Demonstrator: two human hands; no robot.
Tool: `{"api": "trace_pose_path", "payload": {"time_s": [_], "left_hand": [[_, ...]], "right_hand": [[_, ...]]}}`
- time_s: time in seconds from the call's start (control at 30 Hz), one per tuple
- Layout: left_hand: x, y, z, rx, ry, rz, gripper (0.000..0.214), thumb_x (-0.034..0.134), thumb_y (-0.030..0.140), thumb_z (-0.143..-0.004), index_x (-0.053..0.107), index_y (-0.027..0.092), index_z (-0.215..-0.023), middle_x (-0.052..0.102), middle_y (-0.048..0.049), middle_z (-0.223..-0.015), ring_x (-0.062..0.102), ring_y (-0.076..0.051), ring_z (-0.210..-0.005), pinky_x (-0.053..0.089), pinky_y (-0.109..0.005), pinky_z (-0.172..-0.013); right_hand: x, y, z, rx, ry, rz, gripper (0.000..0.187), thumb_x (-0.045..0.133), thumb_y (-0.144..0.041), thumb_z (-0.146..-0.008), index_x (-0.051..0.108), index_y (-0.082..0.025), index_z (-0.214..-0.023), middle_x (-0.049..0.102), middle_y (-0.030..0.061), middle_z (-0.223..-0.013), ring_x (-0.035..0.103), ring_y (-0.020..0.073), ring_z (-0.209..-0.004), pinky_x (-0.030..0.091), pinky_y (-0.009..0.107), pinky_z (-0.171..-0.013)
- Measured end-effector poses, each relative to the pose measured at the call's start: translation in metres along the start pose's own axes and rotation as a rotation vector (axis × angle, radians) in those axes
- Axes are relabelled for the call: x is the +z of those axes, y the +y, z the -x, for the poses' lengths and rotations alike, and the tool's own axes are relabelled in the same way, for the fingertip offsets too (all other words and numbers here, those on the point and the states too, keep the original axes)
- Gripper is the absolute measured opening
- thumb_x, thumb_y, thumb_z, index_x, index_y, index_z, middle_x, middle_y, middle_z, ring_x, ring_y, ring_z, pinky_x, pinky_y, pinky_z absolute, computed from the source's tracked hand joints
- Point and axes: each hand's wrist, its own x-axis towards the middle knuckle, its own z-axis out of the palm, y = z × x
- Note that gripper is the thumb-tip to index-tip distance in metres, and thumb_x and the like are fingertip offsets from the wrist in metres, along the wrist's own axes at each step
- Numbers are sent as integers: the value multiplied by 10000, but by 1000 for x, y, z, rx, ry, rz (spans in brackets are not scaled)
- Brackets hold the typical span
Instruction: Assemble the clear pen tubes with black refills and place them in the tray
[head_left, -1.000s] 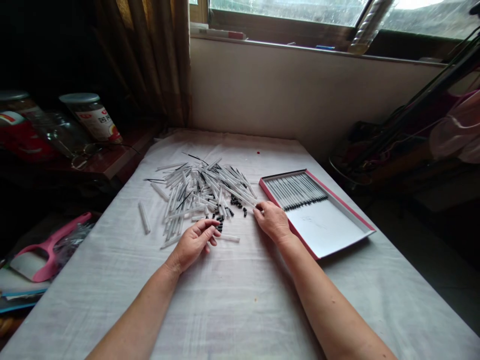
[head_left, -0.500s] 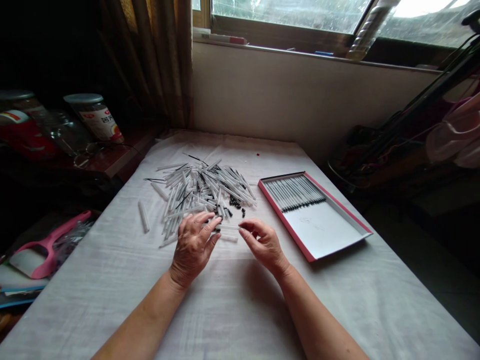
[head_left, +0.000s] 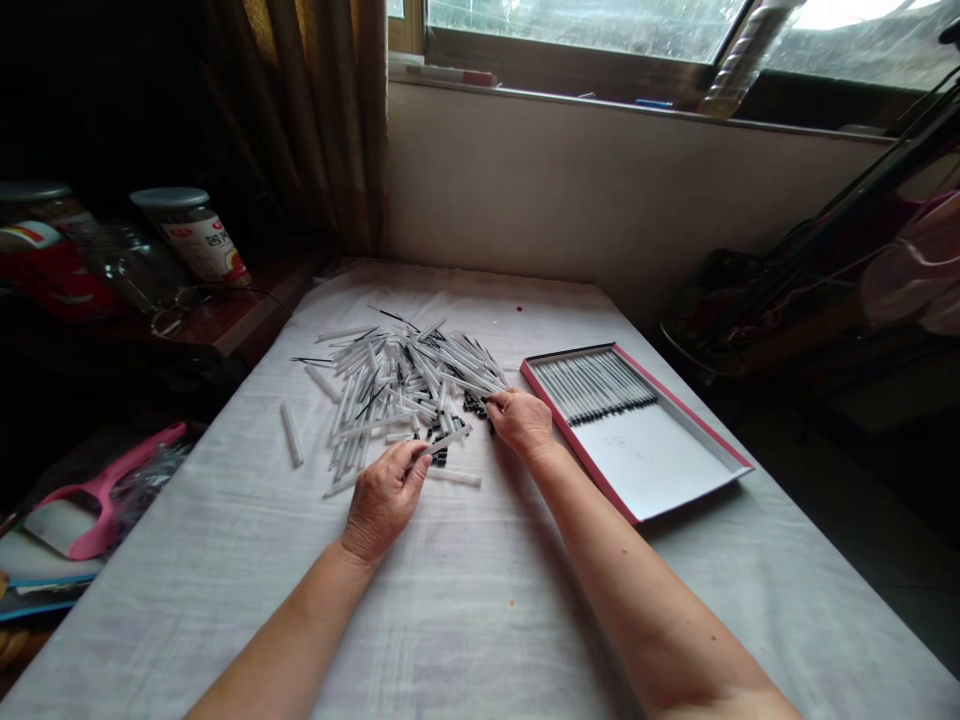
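A heap of clear plastic pen tubes and thin black refills lies on the white cloth. My left hand pinches one clear tube at its near end, and the tube points right and away. My right hand reaches into the small black caps at the heap's right edge, fingertips curled on them. To its right a red-edged shallow tray holds a row of assembled pens at its far end.
A loose tube lies left of the heap. Jars stand on a dark side shelf at left, with a pink-handled tool below. The wall and window sill are behind the table; clutter fills the right.
My right hand went from the middle back out to the black caps. My left hand now holds a clear tube by its end, closer to the heap.
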Motion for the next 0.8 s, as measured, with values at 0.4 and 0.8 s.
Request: {"api": "trace_pose_path", "payload": {"time_s": [0.4, 0.8], "left_hand": [[1, -1, -2, -38, -26, 46, 247, 520, 356, -886, 675, 205, -1006, 730, -76, -961, 682, -220, -877, 505, -303, -792], [4, -6, -1, 34, 12, 28, 233, 529, 344, -881, 681, 204, -990, 743, -57, -940, 697, -195, -848, 531, -277, -759]], "right_hand": [[2, -9, -13, -91, -23, 107, 289, 534, -451, -894, 728, -259, -988, 701, 75, -1059, 667, 215, -914, 466, 267, -691], [-1, -5, -11, 65, -65, 89, 288, 482, -326, -888, 706, -274, -1061, 685, 77, -1083, 663, 233, -923, 489, 307, -734]]}}
